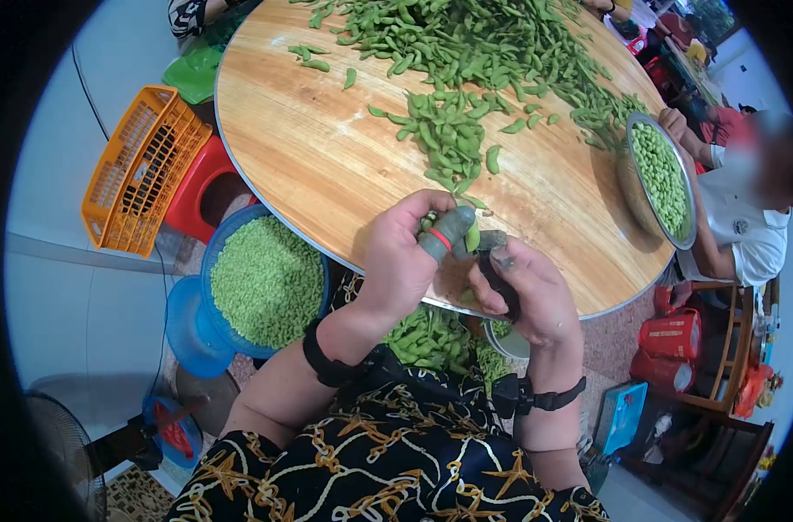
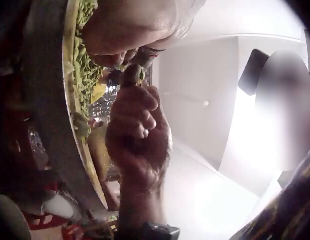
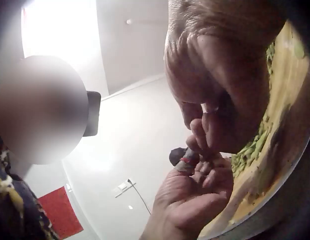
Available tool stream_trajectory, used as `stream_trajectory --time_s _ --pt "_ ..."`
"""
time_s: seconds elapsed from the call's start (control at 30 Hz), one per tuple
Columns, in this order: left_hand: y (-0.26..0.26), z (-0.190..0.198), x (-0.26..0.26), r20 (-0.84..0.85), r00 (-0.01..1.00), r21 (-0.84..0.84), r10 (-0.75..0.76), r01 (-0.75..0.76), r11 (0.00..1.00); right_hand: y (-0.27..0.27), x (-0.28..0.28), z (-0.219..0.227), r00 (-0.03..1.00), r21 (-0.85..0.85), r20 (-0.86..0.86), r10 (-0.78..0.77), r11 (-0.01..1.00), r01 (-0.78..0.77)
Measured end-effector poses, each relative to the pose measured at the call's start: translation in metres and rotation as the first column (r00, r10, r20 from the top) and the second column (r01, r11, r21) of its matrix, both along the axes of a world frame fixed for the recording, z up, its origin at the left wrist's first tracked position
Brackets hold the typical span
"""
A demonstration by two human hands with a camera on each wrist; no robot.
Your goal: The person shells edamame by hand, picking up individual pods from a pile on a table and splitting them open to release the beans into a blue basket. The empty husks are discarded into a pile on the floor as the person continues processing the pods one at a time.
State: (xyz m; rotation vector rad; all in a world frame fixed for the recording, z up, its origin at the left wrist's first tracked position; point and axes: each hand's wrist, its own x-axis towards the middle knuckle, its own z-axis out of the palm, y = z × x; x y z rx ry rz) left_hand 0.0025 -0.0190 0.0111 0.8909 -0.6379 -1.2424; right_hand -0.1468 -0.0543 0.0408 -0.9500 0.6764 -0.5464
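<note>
Over the table's near edge, my left hand (image 1: 401,257) pinches a green soybean pod (image 1: 473,237). A grey-green cover with a red band wraps its thumb, and more green shows among its curled fingers. My right hand (image 1: 535,283) meets the pod from the other side, thumb and forefinger together at its end. Dark wrapping covers some of these fingers. In the left wrist view the right hand (image 2: 137,132) has its fingers folded in. The right wrist view has the left hand (image 3: 192,200) below, fingertips meeting the right's; the pod is hidden there.
Soybean pods (image 1: 466,43) heap across the round wooden table (image 1: 309,148). A metal bowl of shelled beans (image 1: 662,178) stands at the right edge beside a seated person. A blue tub of beans (image 1: 266,278) sits at lower left, near an orange crate (image 1: 144,170). More pods (image 1: 427,337) lie below the edge.
</note>
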Motion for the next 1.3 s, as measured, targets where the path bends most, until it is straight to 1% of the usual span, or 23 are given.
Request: stream_trajectory --time_s 0.1,0.17,0.2,0.23,0.3,0.37,0.47,0.5,0.57,0.6,0.63,0.67,0.7,0.77,0.8,0.87,0.9,0.97,1.1,1.17,1.2,1.27,1.3 --pt "0.002 0.000 -0.009 0.145 0.988 -0.016 0.052 -0.050 0.999 -0.002 -0.004 -0.010 0.999 -0.033 0.008 0.040 0.999 -0.040" --pt "0.003 -0.001 -0.008 0.216 0.972 -0.052 0.091 -0.081 0.995 -0.001 -0.006 -0.013 0.985 -0.251 -0.173 -0.008 0.967 -0.036" --pt "0.002 0.000 -0.001 0.059 0.992 -0.004 -0.109 0.109 0.994 0.001 -0.006 -0.013 0.985 -0.250 -0.173 -0.009 0.968 -0.035" --pt "0.001 0.000 0.005 -0.107 0.949 0.012 -0.297 0.300 0.954 0.003 -0.005 -0.012 0.987 -0.257 -0.160 -0.027 0.966 -0.015" --pt "0.000 -0.006 0.010 -0.174 0.918 -0.017 -0.358 0.360 0.933 0.007 -0.004 -0.008 0.989 -0.263 -0.145 -0.043 0.965 0.003" --pt "0.000 -0.009 0.012 -0.239 0.877 -0.051 -0.417 0.417 0.907 0.008 -0.003 -0.003 1.000 0.058 0.000 -0.009 0.998 0.009" --pt "0.004 -0.011 0.009 -0.364 0.836 -0.030 -0.411 0.431 0.902 0.007 -0.007 -0.011 0.998 0.097 0.063 0.017 0.995 -0.023" --pt "0.007 -0.012 0.006 -0.282 0.891 0.038 -0.356 0.381 0.924 0.007 -0.007 -0.015 0.998 0.098 0.063 0.017 0.995 -0.023" --pt "0.006 -0.010 0.001 -0.196 0.935 0.099 -0.296 0.319 0.943 0.008 -0.006 -0.019 0.990 -0.182 -0.110 -0.090 0.981 0.069" --pt "0.005 -0.005 -0.002 0.185 0.945 0.062 -0.269 0.262 0.963 0.010 -0.005 -0.017 0.990 -0.183 -0.112 -0.087 0.981 0.065" --pt "0.005 -0.002 -0.003 0.538 0.821 0.006 -0.190 0.221 0.975 0.012 -0.003 -0.015 0.963 -0.306 -0.218 -0.156 0.948 0.084" --pt "0.003 -0.006 -0.003 0.524 0.836 -0.028 -0.162 0.207 0.978 0.013 -0.002 -0.013 0.921 -0.426 -0.311 -0.236 0.901 0.087" --pt "0.002 -0.005 0.000 0.522 0.838 -0.029 -0.159 0.204 0.978 0.011 -0.003 -0.013 0.921 -0.427 -0.313 -0.234 0.900 0.084" --pt "0.003 -0.004 0.006 0.503 0.817 0.049 -0.282 0.299 0.953 0.007 -0.009 -0.017 0.969 -0.217 -0.193 -0.156 0.970 0.113" --pt "0.003 -0.002 0.009 0.501 0.819 0.049 -0.281 0.297 0.954 0.006 -0.011 -0.019 0.968 -0.217 -0.196 -0.154 0.970 0.111" --pt "0.002 0.001 0.015 0.524 0.789 -0.041 -0.322 0.401 0.915 0.004 -0.014 -0.024 0.995 -0.037 -0.029 -0.092 0.995 0.091" --pt "0.001 0.000 0.018 0.523 0.790 -0.042 -0.320 0.398 0.916 0.003 -0.014 -0.023 0.996 -0.038 -0.030 -0.089 0.995 0.088" --pt "-0.001 -0.001 0.022 0.282 0.836 -0.047 -0.470 0.501 0.864 0.002 -0.015 -0.019 0.998 0.143 0.054 -0.044 0.989 0.036" --pt "-0.002 0.002 0.024 0.199 0.862 -0.029 -0.467 0.482 0.876 0.002 -0.012 -0.014 0.995 0.195 0.064 -0.080 0.979 0.066" --pt "-0.002 -0.001 0.024 0.015 0.915 0.051 -0.404 0.403 0.914 -0.002 -0.014 -0.012 0.974 -0.115 -0.220 -0.059 0.993 0.034" --pt "-0.002 -0.003 0.024 0.011 0.914 0.056 -0.405 0.404 0.913 -0.002 -0.012 -0.012 0.973 -0.110 -0.222 -0.058 0.993 0.034" --pt "-0.003 -0.006 0.021 -0.036 0.936 0.002 -0.350 0.350 0.937 -0.001 -0.007 -0.012 0.934 -0.466 -0.340 -0.114 0.883 -0.061" --pt "-0.005 -0.008 0.019 -0.042 0.936 0.008 -0.350 0.351 0.936 -0.002 -0.007 -0.012 0.932 -0.458 -0.343 -0.112 0.887 -0.062"
